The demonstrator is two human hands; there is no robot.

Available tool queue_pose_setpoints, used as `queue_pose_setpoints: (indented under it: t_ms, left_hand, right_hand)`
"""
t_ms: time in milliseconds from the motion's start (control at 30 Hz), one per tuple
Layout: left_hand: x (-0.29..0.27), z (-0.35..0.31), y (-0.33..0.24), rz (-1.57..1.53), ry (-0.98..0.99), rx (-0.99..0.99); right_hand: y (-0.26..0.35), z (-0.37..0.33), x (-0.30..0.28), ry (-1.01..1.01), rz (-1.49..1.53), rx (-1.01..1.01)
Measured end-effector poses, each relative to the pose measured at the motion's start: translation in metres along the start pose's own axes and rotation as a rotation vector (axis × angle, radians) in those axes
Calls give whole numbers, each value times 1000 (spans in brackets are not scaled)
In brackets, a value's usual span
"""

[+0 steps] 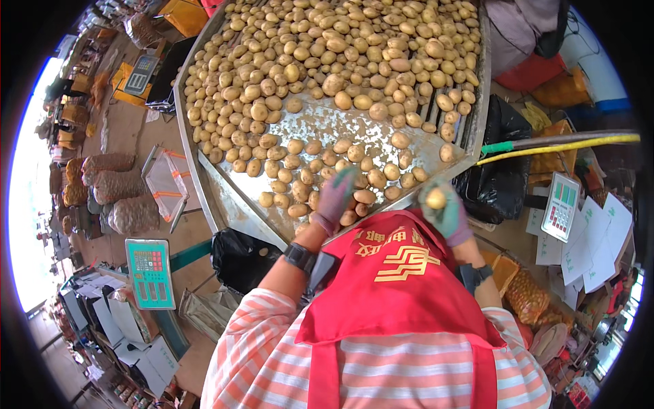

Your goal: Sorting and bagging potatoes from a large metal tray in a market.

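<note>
While left hand (335, 201) is reaching open-fingered into potatoes (327, 82) at frame centre, right hand (443, 211) is gripping one potato (436, 198); metal desk (340, 126) heaped, most sorting remaining.

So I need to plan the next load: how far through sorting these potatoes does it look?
Early. Done: filled net sacks lie on the floor at left, and the metal sorting table shows bare patches near the person. In hand: the right hand holds one potato; the left hand reaches among those at the near edge. Left: a large pile of potatoes covers the far end.
</note>
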State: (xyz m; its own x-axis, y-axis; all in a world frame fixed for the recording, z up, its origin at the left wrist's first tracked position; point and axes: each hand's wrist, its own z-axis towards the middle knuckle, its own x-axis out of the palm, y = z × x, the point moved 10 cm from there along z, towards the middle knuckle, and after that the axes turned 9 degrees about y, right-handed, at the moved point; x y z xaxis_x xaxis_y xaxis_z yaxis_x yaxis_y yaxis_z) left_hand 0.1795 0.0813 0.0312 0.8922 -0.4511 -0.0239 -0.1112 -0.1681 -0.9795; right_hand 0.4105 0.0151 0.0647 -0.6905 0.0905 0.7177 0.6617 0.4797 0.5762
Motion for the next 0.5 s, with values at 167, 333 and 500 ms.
queue_pose_setpoints:
  t_ms: [167, 333, 500]
  left_hand:
    - [-91, 16, 0, 256, -417, -113]
    - [-74, 49, -23, 530, -291, -129]
    - [-6, 78, -36, 1002, 128, -83]
  right_hand:
    - [6, -118, -146, -526, 235, -171]
    - [-44, -342, -292, -1028, 410, -310]
    - [-64, -477, -352, -965, -50, -293]
